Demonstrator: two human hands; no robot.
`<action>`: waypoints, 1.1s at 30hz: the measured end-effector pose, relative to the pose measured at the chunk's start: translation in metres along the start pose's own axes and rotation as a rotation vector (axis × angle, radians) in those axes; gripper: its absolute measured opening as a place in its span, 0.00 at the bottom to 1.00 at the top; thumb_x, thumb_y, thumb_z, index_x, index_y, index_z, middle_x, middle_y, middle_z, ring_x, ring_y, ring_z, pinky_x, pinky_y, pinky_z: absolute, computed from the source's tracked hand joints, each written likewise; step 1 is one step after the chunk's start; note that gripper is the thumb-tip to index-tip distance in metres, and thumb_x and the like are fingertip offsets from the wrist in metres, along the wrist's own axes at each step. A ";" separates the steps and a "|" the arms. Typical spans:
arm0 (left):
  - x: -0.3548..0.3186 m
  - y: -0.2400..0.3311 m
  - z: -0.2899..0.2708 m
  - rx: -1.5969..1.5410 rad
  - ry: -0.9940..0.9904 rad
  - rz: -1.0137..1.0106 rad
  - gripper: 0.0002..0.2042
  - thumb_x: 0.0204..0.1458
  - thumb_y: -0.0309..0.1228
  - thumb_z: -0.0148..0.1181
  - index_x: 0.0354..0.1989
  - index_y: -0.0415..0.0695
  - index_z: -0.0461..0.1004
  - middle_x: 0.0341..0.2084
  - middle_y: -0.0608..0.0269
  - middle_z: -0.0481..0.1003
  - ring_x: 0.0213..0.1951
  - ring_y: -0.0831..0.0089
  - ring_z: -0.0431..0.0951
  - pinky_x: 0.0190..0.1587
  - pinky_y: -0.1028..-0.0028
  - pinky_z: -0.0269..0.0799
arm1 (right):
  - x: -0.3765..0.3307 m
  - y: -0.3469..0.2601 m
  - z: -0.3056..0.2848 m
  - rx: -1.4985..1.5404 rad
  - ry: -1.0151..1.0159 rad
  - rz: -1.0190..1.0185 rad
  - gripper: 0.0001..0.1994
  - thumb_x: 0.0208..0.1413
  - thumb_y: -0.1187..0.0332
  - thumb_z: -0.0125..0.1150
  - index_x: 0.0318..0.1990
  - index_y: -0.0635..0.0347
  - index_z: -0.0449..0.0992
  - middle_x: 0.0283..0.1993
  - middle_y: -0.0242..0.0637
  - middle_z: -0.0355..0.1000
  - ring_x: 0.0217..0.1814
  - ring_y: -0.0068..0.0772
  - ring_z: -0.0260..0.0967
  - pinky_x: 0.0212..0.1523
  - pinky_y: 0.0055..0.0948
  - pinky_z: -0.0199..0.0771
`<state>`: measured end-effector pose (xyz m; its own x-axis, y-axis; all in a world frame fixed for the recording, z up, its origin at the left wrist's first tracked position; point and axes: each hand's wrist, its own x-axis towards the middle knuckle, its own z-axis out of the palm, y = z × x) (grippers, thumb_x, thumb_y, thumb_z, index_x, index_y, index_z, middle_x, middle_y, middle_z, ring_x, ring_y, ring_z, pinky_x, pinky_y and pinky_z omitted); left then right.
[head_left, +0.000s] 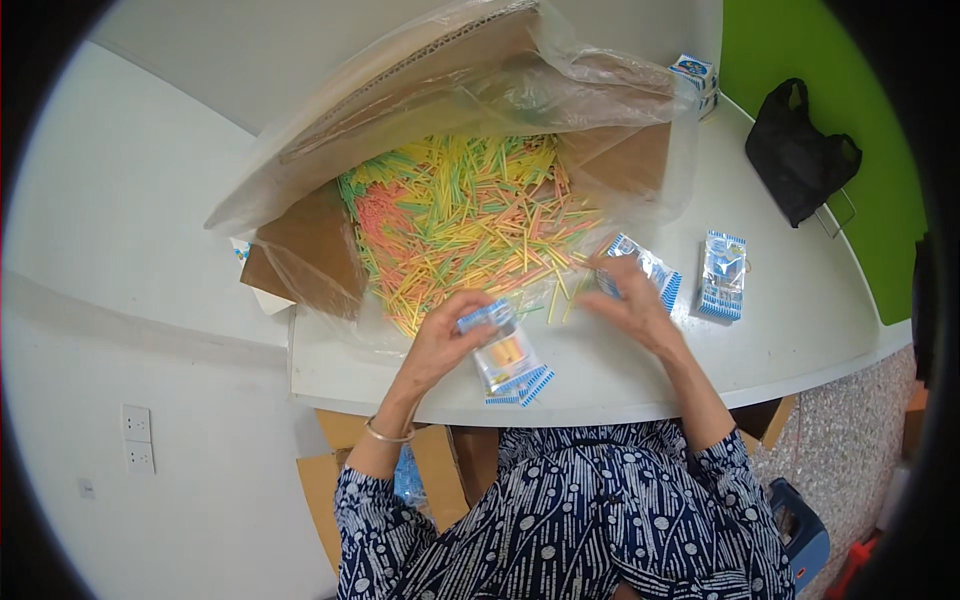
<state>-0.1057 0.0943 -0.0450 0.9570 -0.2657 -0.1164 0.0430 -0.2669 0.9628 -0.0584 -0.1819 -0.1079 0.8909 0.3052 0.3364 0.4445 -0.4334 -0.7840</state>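
Head view: my left hand (440,345) pinches a small clear bag (505,360) upright by its mouth while my right hand (630,300), fingers curled, grips sticks (470,215) beside the lined box (330,250), near for loading.

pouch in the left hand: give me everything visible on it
The pouch is a small clear plastic packet with blue-and-white striped edges at top and bottom. Through the film a few yellow-orange sticks show inside. It lies tilted, its top toward the upper left, with its lower end on the white table near the front edge. The left hand pinches its top edge; the right hand does not touch it. Whether the top is sealed cannot be told.
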 end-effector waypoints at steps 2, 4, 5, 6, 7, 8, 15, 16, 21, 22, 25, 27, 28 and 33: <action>-0.017 -0.014 -0.009 0.033 0.028 -0.133 0.15 0.52 0.24 0.59 0.48 0.41 0.68 0.40 0.67 0.73 0.42 0.80 0.73 0.43 0.78 0.69 | 0.000 0.019 -0.017 -0.424 0.209 0.007 0.20 0.45 0.67 0.66 0.45 0.67 0.72 0.52 0.48 0.66 0.51 0.49 0.62 0.52 0.40 0.62; -0.020 -0.028 -0.005 0.201 0.071 -0.108 0.16 0.51 0.26 0.61 0.48 0.41 0.68 0.41 0.65 0.73 0.43 0.76 0.73 0.45 0.74 0.69 | -0.005 0.043 -0.021 -0.573 0.239 0.035 0.19 0.44 0.66 0.66 0.43 0.65 0.72 0.47 0.45 0.66 0.48 0.48 0.62 0.47 0.41 0.62; -0.020 -0.035 -0.004 0.372 0.113 -0.082 0.17 0.49 0.27 0.62 0.48 0.41 0.68 0.41 0.63 0.73 0.44 0.72 0.73 0.47 0.71 0.68 | -0.007 0.053 -0.019 -0.719 0.269 0.065 0.17 0.42 0.65 0.66 0.40 0.63 0.73 0.42 0.42 0.67 0.44 0.47 0.62 0.43 0.41 0.61; -0.019 -0.043 -0.003 0.371 0.114 -0.080 0.17 0.49 0.27 0.62 0.48 0.41 0.68 0.41 0.63 0.73 0.44 0.72 0.73 0.47 0.71 0.68 | -0.008 0.058 -0.016 -0.721 0.269 0.063 0.17 0.42 0.65 0.66 0.40 0.63 0.73 0.42 0.42 0.67 0.44 0.47 0.62 0.43 0.41 0.61; -0.016 -0.050 -0.001 0.538 0.150 0.050 0.18 0.48 0.28 0.62 0.48 0.40 0.69 0.43 0.60 0.73 0.46 0.67 0.72 0.49 0.68 0.66 | -0.009 0.063 -0.014 -0.684 0.283 0.057 0.16 0.43 0.66 0.65 0.40 0.63 0.73 0.42 0.41 0.66 0.44 0.46 0.62 0.43 0.41 0.61; -0.013 -0.055 0.000 0.704 0.186 0.183 0.19 0.47 0.29 0.63 0.48 0.40 0.69 0.45 0.57 0.72 0.48 0.62 0.71 0.51 0.65 0.65 | -0.009 0.067 -0.012 -0.649 0.298 0.051 0.15 0.43 0.68 0.65 0.39 0.63 0.73 0.42 0.40 0.66 0.44 0.45 0.61 0.43 0.40 0.61; 0.035 -0.011 0.031 0.744 0.249 0.380 0.19 0.46 0.31 0.64 0.47 0.40 0.70 0.48 0.52 0.70 0.52 0.57 0.67 0.54 0.64 0.62 | -0.001 0.057 -0.020 -0.502 0.459 -0.058 0.10 0.46 0.72 0.62 0.37 0.62 0.73 0.43 0.40 0.67 0.43 0.43 0.62 0.44 0.38 0.62; 0.044 -0.004 0.039 0.681 0.236 0.408 0.20 0.46 0.31 0.64 0.48 0.40 0.70 0.48 0.52 0.69 0.52 0.57 0.67 0.55 0.64 0.62 | 0.001 0.041 -0.023 -0.446 0.472 -0.116 0.11 0.46 0.73 0.63 0.38 0.63 0.72 0.43 0.40 0.68 0.43 0.43 0.63 0.44 0.38 0.63; 0.083 0.028 0.075 0.474 0.224 0.514 0.17 0.46 0.31 0.64 0.44 0.39 0.72 0.43 0.53 0.72 0.48 0.58 0.69 0.56 0.64 0.61 | -0.002 -0.006 -0.026 -0.023 0.269 -0.028 0.15 0.45 0.71 0.65 0.40 0.65 0.70 0.38 0.43 0.71 0.38 0.42 0.68 0.40 0.33 0.67; 0.088 0.026 0.073 0.499 0.119 0.505 0.13 0.46 0.30 0.63 0.40 0.38 0.74 0.39 0.54 0.73 0.45 0.59 0.70 0.54 0.65 0.62 | -0.003 -0.010 -0.025 -0.016 0.261 -0.038 0.15 0.45 0.71 0.65 0.40 0.65 0.70 0.38 0.43 0.71 0.38 0.42 0.68 0.40 0.33 0.67; 0.084 0.024 0.077 0.494 0.057 0.490 0.08 0.47 0.29 0.62 0.33 0.37 0.75 0.31 0.56 0.74 0.40 0.62 0.71 0.49 0.67 0.65 | -0.003 -0.014 -0.018 0.169 0.219 0.012 0.15 0.45 0.69 0.66 0.40 0.66 0.72 0.35 0.41 0.72 0.32 0.35 0.68 0.34 0.30 0.67; 0.074 0.020 0.077 0.466 0.096 0.486 0.07 0.47 0.28 0.61 0.30 0.36 0.75 0.27 0.56 0.74 0.37 0.63 0.72 0.46 0.67 0.66 | -0.003 -0.007 -0.024 0.154 0.099 0.031 0.14 0.45 0.69 0.66 0.37 0.67 0.73 0.33 0.40 0.72 0.31 0.33 0.67 0.33 0.29 0.66; 0.069 0.017 0.075 0.519 0.102 0.501 0.07 0.47 0.28 0.61 0.30 0.36 0.75 0.27 0.57 0.74 0.37 0.63 0.71 0.44 0.67 0.66 | -0.002 -0.006 -0.024 0.129 -0.012 0.053 0.12 0.45 0.69 0.66 0.35 0.68 0.74 0.30 0.39 0.71 0.31 0.30 0.66 0.33 0.28 0.66; 0.058 0.013 0.064 0.560 0.134 0.451 0.06 0.47 0.28 0.60 0.30 0.37 0.75 0.27 0.57 0.73 0.35 0.61 0.71 0.41 0.68 0.66 | 0.001 -0.013 -0.006 0.283 -0.081 0.081 0.10 0.48 0.67 0.64 0.32 0.67 0.77 0.26 0.40 0.71 0.27 0.32 0.66 0.29 0.29 0.63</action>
<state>-0.0681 0.0161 -0.0551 0.8755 -0.3554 0.3274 -0.4824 -0.6019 0.6364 -0.0623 -0.1814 -0.0944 0.9069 0.3511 0.2331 0.3187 -0.2092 -0.9245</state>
